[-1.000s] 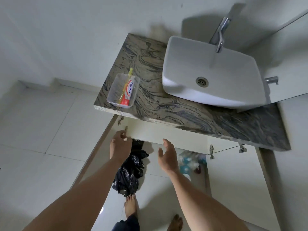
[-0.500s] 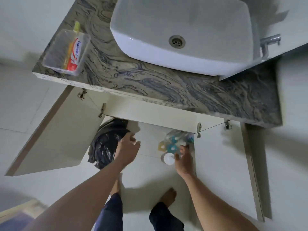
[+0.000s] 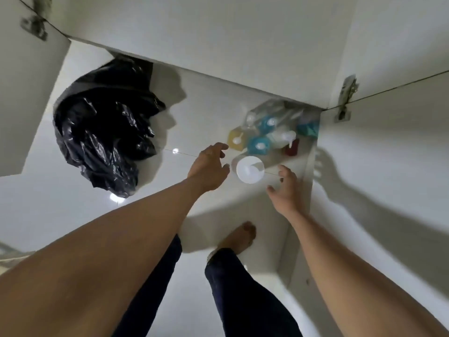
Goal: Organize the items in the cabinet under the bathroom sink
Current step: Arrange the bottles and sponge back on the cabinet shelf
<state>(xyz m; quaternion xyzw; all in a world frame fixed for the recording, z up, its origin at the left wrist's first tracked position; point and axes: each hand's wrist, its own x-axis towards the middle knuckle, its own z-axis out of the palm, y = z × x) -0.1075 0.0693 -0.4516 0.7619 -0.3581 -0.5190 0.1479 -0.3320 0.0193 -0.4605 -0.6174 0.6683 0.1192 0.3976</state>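
Both outstretched, left hand (image 3: pixel 209 167), right hand (image 3: pixel 286 193) flank jar (image 3: pixel 250 169).

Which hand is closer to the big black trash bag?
Left. The left hand hovers just right of the black trash bag; the right hand is farther right, past the white-lidded container.

One black bag (image 3: pixel 102 132), far left; one white tub (image 3: pixel 250 169), near right; beyond it about seven bottles (image 3: pixel 258 145), blurred; two hinges (image 3: pixel 345 100).

A crumpled black plastic bag (image 3: pixel 104 132) slumps at the cabinet's (image 3: pixel 206 105) left. Blurred bottles (image 3: pixel 269 132) huddle upright at its right. A white-topped container (image 3: pixel 250 169) stands just in front of them.
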